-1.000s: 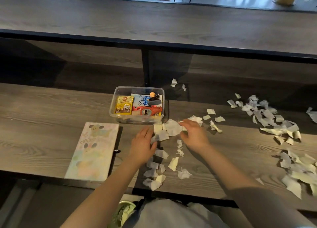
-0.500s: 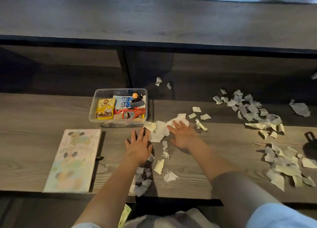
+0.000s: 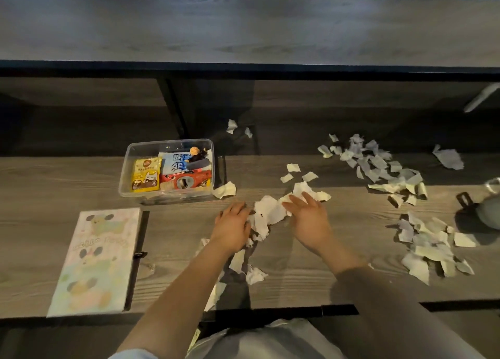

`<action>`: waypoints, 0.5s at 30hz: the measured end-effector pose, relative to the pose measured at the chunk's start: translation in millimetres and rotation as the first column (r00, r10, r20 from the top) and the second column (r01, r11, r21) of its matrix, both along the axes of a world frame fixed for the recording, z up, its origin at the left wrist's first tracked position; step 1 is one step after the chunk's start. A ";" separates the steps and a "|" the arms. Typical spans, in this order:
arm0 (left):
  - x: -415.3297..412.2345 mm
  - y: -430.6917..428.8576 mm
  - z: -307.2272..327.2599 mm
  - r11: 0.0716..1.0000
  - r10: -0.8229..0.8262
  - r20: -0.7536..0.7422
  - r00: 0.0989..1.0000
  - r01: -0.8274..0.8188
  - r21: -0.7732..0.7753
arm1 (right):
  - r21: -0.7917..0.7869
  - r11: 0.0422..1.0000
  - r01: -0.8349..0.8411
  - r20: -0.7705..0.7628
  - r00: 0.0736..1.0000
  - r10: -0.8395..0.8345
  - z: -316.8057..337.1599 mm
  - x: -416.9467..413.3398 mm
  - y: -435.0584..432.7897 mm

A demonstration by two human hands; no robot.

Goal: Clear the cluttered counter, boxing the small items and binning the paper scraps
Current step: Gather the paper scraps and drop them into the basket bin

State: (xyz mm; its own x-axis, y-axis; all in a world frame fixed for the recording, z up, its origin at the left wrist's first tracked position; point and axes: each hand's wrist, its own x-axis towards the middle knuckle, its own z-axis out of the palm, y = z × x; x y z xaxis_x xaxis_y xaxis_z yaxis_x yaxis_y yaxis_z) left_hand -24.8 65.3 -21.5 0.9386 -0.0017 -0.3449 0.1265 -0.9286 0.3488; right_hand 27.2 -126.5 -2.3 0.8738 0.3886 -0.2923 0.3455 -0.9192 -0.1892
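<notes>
A clear plastic box (image 3: 127, 169) stands on the wooden counter (image 3: 54, 185), holding a yellow packet, a blue packet, a red tool and a small figure. Torn white paper scraps (image 3: 267, 210) are bunched between my two hands. My left hand (image 3: 232, 227) lies flat on the counter, fingers spread, touching the left side of the bunch. My right hand (image 3: 308, 218) rests palm down on its right side, fingers over the scraps. More scraps (image 3: 244, 269) lie under and beside my left forearm.
A pastel notebook (image 3: 97, 261) lies at the counter's front left. Several loose scraps are scattered at the right (image 3: 378, 166) and near the front right (image 3: 430, 247). A grey object with a black clip (image 3: 484, 212) sits at the right edge. A raised shelf (image 3: 243, 28) runs behind.
Both hands have moved toward each other, pushing the scraps into a tighter bunch to the right of the box. One scrap now lies alone by the box's corner.
</notes>
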 end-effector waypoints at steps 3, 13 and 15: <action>-21.3 17.1 3.1 0.992 0.122 0.135 0.983 -0.116 -0.048 | 0.175 0.984 -0.025 0.102 0.995 0.007 4.9 -14.2 13.9; -140.5 47.6 -15.7 0.924 0.371 0.206 0.905 -0.383 0.017 | 0.207 0.816 -0.539 0.004 0.835 0.550 -21.4 -76.1 73.3; -153.3 35.2 -20.0 0.931 0.356 0.142 0.924 -0.363 0.027 | 0.142 0.778 -0.612 -0.006 0.785 0.619 -29.5 -83.8 69.8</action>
